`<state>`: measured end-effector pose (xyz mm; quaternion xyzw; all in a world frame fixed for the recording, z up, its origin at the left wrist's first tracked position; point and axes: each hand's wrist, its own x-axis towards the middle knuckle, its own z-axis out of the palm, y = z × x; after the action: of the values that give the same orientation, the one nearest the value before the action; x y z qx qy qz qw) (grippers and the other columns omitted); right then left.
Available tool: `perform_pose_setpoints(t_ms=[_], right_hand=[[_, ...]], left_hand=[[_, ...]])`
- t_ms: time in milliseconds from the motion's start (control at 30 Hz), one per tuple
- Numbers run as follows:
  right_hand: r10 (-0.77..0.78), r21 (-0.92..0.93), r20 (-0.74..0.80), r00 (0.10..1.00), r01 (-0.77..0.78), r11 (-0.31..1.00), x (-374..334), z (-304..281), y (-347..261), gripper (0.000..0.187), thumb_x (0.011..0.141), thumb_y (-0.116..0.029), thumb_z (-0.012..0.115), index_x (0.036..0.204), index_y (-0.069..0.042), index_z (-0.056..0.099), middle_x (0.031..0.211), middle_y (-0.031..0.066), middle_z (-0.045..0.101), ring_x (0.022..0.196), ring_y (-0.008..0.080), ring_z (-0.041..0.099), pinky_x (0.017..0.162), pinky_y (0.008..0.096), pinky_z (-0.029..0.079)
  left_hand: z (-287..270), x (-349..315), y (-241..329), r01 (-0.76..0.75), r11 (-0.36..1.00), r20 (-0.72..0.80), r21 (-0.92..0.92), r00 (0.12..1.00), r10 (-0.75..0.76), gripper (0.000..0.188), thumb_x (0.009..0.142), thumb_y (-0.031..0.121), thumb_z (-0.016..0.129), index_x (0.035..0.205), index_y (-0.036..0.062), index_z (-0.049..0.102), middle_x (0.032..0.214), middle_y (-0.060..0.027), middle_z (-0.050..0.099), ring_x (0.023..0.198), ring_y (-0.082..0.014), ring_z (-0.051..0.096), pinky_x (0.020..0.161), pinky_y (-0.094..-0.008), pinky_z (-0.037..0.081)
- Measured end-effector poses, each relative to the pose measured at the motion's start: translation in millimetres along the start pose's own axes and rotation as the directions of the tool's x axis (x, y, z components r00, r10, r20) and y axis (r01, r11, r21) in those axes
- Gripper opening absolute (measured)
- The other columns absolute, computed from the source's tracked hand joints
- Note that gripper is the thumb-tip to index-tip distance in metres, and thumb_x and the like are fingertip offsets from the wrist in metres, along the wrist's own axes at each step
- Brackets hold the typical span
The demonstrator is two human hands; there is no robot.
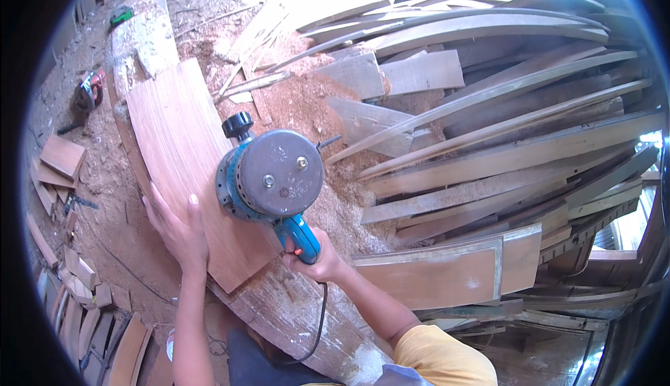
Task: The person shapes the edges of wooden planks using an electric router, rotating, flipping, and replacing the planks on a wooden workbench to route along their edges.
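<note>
A flat, light reddish-brown wooden board (171,117) lies lengthwise on a worn wooden bench plank (293,316). On its right side sits a blue router (283,176) with a round grey top and a black knob (238,125). My right hand (317,257) is wrapped round the router's blue rear handle, near an orange switch. My left hand (180,229) lies against the board's left edge, fingers stretched out and thumb on the top face. A black cord (322,323) runs from the handle down toward my lap. The router's base and bit are mostly hidden.
Long curved wooden strips (488,128) are heaped on the right. Sawdust (293,103) covers the ground beyond the board. At the left lie wood offcuts (63,156) and a dark power tool (87,96). A green tool (121,16) rests on the bench's far end.
</note>
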<state>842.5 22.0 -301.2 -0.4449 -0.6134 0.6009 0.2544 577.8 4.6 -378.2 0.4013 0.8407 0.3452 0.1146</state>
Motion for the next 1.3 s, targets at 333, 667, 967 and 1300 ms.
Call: perform_pose_setpoints(t_ms=[333,667,967,1300], right_hand=[[0.035,-0.008,-0.014,0.999,-0.035,0.999,29.3,8.9,-12.4,0.02,0.08,-0.002,0.078,0.08,-0.006,0.059,0.074,-0.0003,0.055,0.067,0.0112,0.049,0.062,0.0308,0.039],[0.015,0.009,-0.014,1.0,-0.015,1.0,54.9,15.2,-23.4,0.02,0.078,-0.002,0.079,0.083,-0.006,0.06,0.077,-0.0007,0.057,0.07,0.0106,0.051,0.063,0.0296,0.041],[0.08,0.005,0.04,0.996,-0.08,0.997,71.0,33.7,-31.2,0.023,0.081,-0.006,0.078,0.092,-0.008,0.057,0.088,-0.002,0.056,0.079,0.0088,0.051,0.07,0.0295,0.043],[0.076,0.082,-0.047,0.996,-0.072,0.994,101.1,52.4,-26.5,0.019,0.079,0.001,0.077,0.085,-0.006,0.061,0.078,-0.0012,0.057,0.072,0.0096,0.053,0.065,0.0293,0.045]], left_hand=[[-7.8,16.3,3.4,0.028,0.999,0.018,0.026,0.999,-0.029,0.086,0.1,0.039,0.065,0.164,-0.0024,0.026,0.165,-0.0316,0.031,0.156,-0.0465,0.024,0.126,-0.0553,0.027],[-20.0,26.1,10.5,0.057,0.998,0.041,0.007,0.997,-0.058,0.088,0.098,0.036,0.068,0.164,-0.004,0.025,0.165,-0.0303,0.032,0.156,-0.0474,0.023,0.126,-0.0551,0.028],[-46.1,24.0,2.8,0.073,0.997,0.085,0.014,0.994,-0.074,0.089,0.098,0.037,0.068,0.163,-0.0059,0.025,0.164,-0.0375,0.027,0.155,-0.0498,0.023,0.125,-0.0545,0.029],[-39.5,31.4,-18.2,-0.012,1.0,0.076,0.001,0.997,0.012,0.092,0.096,0.041,0.071,0.163,-0.006,0.027,0.162,-0.0352,0.033,0.154,-0.0508,0.026,0.122,-0.0585,0.03]])
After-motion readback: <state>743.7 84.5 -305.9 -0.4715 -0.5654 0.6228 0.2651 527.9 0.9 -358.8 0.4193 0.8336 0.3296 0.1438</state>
